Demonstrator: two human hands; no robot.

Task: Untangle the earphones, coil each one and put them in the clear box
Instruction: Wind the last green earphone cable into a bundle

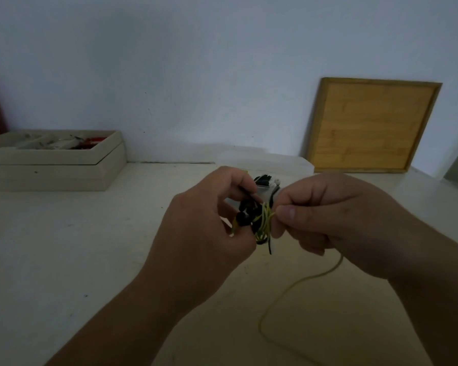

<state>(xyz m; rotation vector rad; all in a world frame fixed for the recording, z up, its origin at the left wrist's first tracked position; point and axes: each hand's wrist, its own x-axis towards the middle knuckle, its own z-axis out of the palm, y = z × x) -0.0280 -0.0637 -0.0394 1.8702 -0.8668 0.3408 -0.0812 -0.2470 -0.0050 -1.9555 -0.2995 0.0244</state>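
Note:
A tangled bundle of black and yellow-green earphone cords (257, 220) hangs in the air between my two hands above the table. My left hand (209, 220) grips the left side of the bundle with curled fingers. My right hand (325, 215) pinches yellow-green strands at the bundle's right side. A loose yellow-green cord (288, 289) trails from under my right hand down onto the table. The clear box (288, 162) stands just behind my hands, with black and white earphone pieces (266, 180) showing at it.
A beige partitioned tray (64, 159) with small items sits at the back left against the wall. A square wooden tray (370, 125) leans on the wall at the back right. The pale table (90, 247) spreads beneath my hands.

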